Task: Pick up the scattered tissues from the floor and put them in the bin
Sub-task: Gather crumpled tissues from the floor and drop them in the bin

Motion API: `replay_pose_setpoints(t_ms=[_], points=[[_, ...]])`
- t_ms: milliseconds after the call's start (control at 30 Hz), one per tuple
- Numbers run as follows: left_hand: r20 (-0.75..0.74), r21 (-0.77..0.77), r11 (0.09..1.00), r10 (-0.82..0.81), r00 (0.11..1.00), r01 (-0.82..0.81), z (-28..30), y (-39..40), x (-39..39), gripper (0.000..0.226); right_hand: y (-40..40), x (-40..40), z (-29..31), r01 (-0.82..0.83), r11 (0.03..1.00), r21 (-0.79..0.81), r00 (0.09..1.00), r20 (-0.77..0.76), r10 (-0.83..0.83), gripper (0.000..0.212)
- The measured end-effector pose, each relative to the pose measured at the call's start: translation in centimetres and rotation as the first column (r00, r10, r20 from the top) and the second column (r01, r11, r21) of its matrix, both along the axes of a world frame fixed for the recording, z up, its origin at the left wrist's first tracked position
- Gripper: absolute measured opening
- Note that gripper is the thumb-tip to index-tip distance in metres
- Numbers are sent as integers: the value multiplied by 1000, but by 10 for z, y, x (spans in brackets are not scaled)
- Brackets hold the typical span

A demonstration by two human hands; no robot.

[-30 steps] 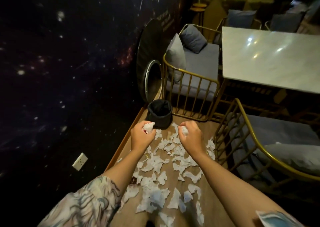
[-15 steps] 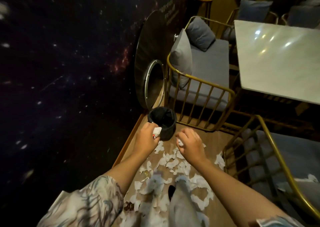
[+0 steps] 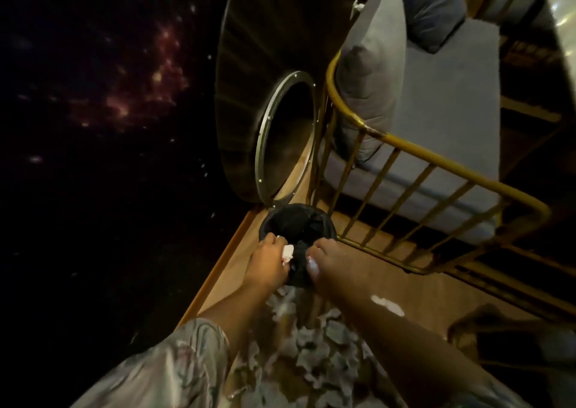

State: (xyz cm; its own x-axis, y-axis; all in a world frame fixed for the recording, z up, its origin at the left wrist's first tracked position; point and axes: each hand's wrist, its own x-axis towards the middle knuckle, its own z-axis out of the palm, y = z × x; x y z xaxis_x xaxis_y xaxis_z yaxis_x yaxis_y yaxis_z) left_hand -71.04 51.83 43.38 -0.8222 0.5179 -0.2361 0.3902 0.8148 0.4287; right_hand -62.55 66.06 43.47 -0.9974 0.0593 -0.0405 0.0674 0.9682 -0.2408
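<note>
A small black bin [image 3: 296, 220] lined with a dark bag stands on the wooden floor by the wall. My left hand [image 3: 268, 262] is at the bin's near rim, closed on a crumpled white tissue [image 3: 288, 252]. My right hand [image 3: 331, 262] is at the rim beside it, fingers curled around a white tissue wad [image 3: 312, 265] that only partly shows. Several torn white tissues [image 3: 314, 345] lie scattered on the floor between my forearms, blurred.
A gold-framed chair [image 3: 389, 145] with grey cushions stands right behind the bin. A round metal-rimmed disc [image 3: 280, 139] leans on the dark starry wall at left. A second gold chair frame [image 3: 505, 301] is on the right. One tissue scrap [image 3: 386, 304] lies apart.
Both hands have moved forward from above the tissue pile to the bin's rim, each still holding its tissue. The camera has come closer and tilted down.
</note>
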Motion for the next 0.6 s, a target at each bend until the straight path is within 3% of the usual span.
replay_pose_setpoints(t_ms=[67, 133, 200, 300, 367, 433, 533, 600], points=[[60, 6, 994, 112, 992, -112, -46, 17, -24, 46, 10, -31, -36, 100, 992, -76, 993, -49, -104, 28], [110, 10, 970, 242, 964, -244, -89, 33, -43, 45, 15, -56, -70, 360, 891, -277, 929, 23, -368, 21], [141, -4, 937, 346, 928, -349, -125, 46, -58, 49, 19, -80, -114, 548, 704, -451, 821, 129, -556, 18], [234, 52, 905, 399, 886, -422, -168, 61, -76, 56, 23, -108, -171, 717, 331, -613, 639, 388, -665, 42], [310, 164, 839, 456, 834, -520, -185, 69, -82, 66, 24, -119, -194, 760, 52, -648, 522, 561, -643, 58], [399, 199, 742, 535, 745, -640, -193, 78, -86, 79, 27, -127, -210, 743, -130, -657, 451, 634, -628, 62], [485, 195, 665, 574, 660, -721, -195, 83, -84, 80, 28, -127, -222, 704, -265, -659, 402, 677, -616, 50], [498, 212, 649, 572, 652, -731, -192, 79, -79, 74, 24, -122, -222, 690, -267, -673, 392, 658, -644, 38]])
